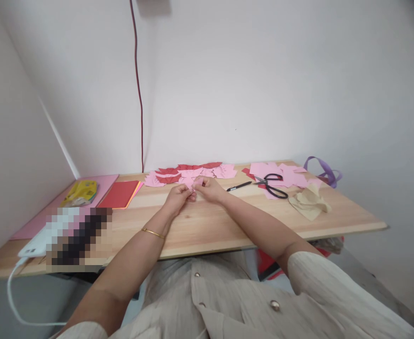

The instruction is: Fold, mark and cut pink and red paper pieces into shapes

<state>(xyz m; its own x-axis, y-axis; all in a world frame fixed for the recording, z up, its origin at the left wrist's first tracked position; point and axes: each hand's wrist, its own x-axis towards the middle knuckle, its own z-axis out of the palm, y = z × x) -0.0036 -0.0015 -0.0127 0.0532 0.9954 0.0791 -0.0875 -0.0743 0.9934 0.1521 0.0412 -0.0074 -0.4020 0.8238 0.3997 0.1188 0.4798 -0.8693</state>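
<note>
Both hands meet over the middle of the wooden table. Fingers of my left hand are pinched at the lower left of a small piece of pink paper. My right hand grips the same piece from the right, its fingers closed and hiding most of it. Just beyond the hands lie several cut pink and red paper shapes with notched edges, spread along the wall. A black pen rests to the right of my right hand. Farther right, black-handled scissors lie with their blades on pink paper.
Pink paper sheets, crumpled tan paper and a purple ribbon are at the right. On the left are a red paper stack, a yellow packet on a pink sheet, and a white device with a cable.
</note>
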